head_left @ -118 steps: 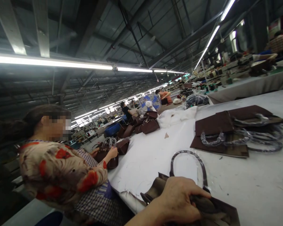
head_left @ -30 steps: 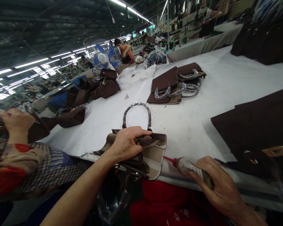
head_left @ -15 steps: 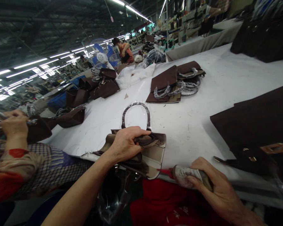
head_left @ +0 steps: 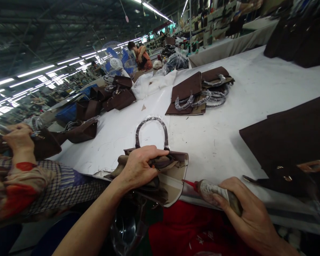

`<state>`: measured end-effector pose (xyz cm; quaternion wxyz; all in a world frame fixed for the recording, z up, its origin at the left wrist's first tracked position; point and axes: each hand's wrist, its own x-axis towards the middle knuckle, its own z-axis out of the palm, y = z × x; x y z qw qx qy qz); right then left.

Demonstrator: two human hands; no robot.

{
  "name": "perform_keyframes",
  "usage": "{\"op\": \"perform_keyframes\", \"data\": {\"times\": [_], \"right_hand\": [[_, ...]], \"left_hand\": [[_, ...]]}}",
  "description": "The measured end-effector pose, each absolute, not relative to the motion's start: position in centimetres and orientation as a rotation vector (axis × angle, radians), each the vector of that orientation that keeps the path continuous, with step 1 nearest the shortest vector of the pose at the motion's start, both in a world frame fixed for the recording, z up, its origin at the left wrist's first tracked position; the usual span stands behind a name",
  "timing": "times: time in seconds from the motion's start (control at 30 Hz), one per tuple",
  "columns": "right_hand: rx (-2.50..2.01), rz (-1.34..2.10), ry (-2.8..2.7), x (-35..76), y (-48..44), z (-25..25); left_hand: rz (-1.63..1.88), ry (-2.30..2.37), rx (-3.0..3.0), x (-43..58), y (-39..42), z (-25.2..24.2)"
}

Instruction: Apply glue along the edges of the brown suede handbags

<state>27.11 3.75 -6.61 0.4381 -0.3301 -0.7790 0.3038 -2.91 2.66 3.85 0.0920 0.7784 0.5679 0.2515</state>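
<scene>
At the table's near edge lies a brown handbag (head_left: 173, 185), opened so its beige inside shows. One plastic-wrapped handle (head_left: 152, 121) arches away from me over the white table. My left hand (head_left: 141, 165) is closed on the bag's upper part, its index finger stretched along the rim. In my right hand (head_left: 242, 206) is a glue bottle (head_left: 213, 192) with a worn pale label and a thin red nozzle. The nozzle's tip points left, at the bag's right side edge; whether it touches cannot be made out.
Flat brown bags (head_left: 188, 90) with wrapped handles lie farther up the white table (head_left: 218, 142). A large dark bag (head_left: 296, 142) lies at right. On the left, a co-worker's hand (head_left: 21, 138) holds another bag. Finished-looking bags (head_left: 120, 97) and a blue fan (head_left: 118, 64) stand beyond.
The glue bottle has shifted slightly right, and its red nozzle now tilts up toward the bag's edge. My left hand keeps its hold on the handbag.
</scene>
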Motion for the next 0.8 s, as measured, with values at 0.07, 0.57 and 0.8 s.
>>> {"op": "perform_keyframes", "data": {"times": [0.07,0.57,0.8], "right_hand": [[-0.823,0.838,-1.966,27.2,3.8,-6.6],[-0.873,0.724,-1.921,27.0,3.6,-6.7],[-0.948,0.683,-1.877,27.4,3.4,-6.1]], "left_hand": [[0.776,1.668,2.306,-2.9,2.4,3.8],[0.948,1.63,2.324,-2.5,-1.7,2.7],[0.976,1.641,2.326,-2.3,-4.0,0.8]]}}
